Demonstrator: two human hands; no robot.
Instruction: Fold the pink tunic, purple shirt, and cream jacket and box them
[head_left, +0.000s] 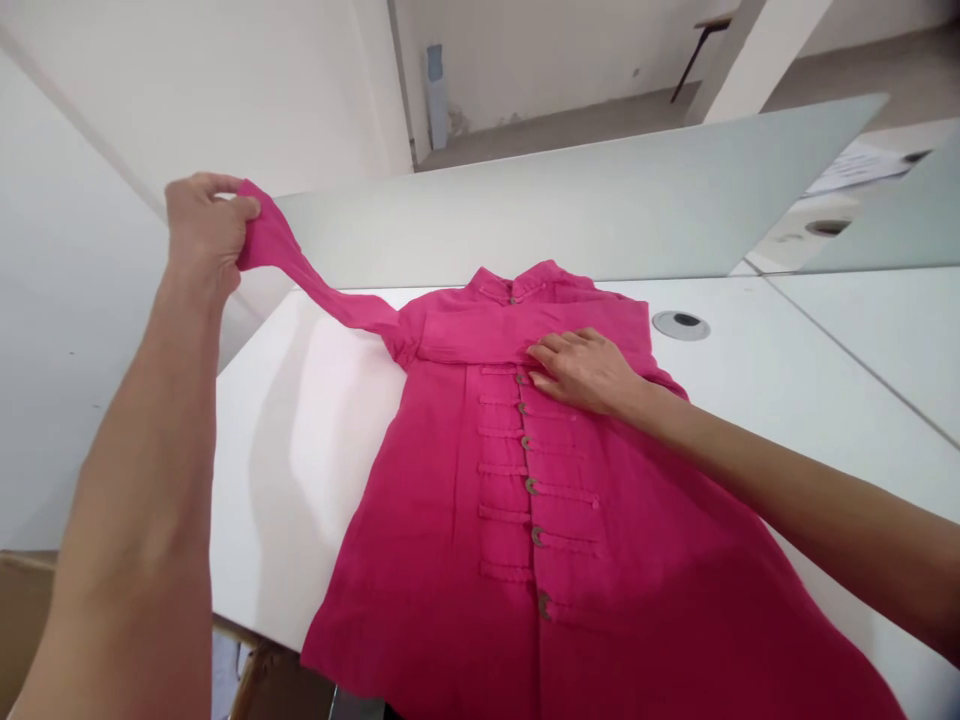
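Note:
A bright pink long-sleeved shirt lies front side up, its collar at the far end and a row of loop fastenings with round buttons down the middle. My left hand pinches the cuff of the sleeve on the left and holds it raised off the table, so that sleeve stretches up and outward. The other sleeve is folded across the chest. On its lower edge and the shirt front rests my right hand, palm down with fingers slightly bent. What lies beneath its fingertips is hidden.
The white table carries the shirt, and a frosted glass divider stands along its far edge. A round cable grommet sits right of the collar. Below the table's left edge are cardboard boxes. A pillar rises beyond the divider.

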